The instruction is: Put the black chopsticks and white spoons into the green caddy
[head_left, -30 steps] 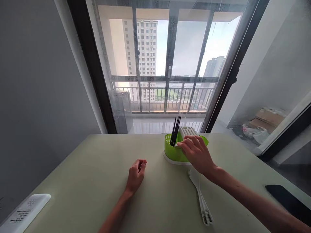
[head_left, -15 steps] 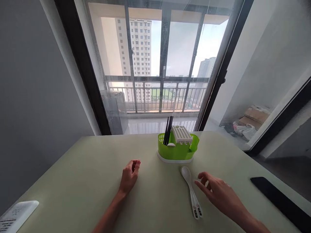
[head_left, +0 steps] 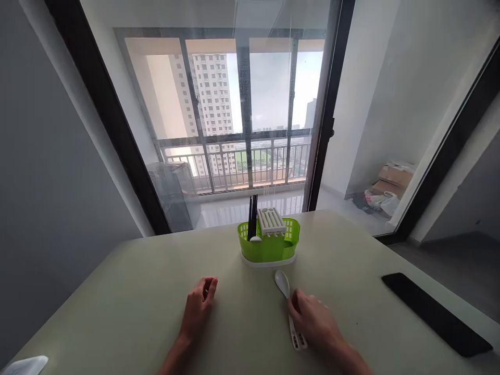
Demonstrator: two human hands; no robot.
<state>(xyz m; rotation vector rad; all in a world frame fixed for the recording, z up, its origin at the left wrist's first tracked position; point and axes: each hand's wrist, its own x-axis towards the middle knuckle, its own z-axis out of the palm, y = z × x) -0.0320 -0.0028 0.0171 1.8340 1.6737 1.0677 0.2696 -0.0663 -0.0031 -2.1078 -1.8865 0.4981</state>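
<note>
My right hand [head_left: 314, 324] lies over the handles of the white spoons [head_left: 282, 284] on the pale green table [head_left: 128, 291], fingers curled down onto them. The spoon bowl shows ahead of my fingers and the handle ends stick out beside my palm. My left hand [head_left: 198, 308] rests on the table to the left, loosely curled and holding nothing. Beyond the spoons stands a green cutlery holder [head_left: 269, 249]. It holds black chopsticks [head_left: 252, 216], a white slotted insert [head_left: 271, 220] and one white spoon [head_left: 255, 239].
A black phone [head_left: 434, 312] lies flat near the table's right edge. A white remote's corner [head_left: 23, 365] shows at the bottom left. Behind the table are a glass sliding door [head_left: 242, 130] and a balcony with railing; boxes and bags [head_left: 385, 187] sit on the floor at right.
My right hand left the green holder, came back toward me and settled onto the spoons on the table. My view has shifted right and pulled back. My left hand kept its place.
</note>
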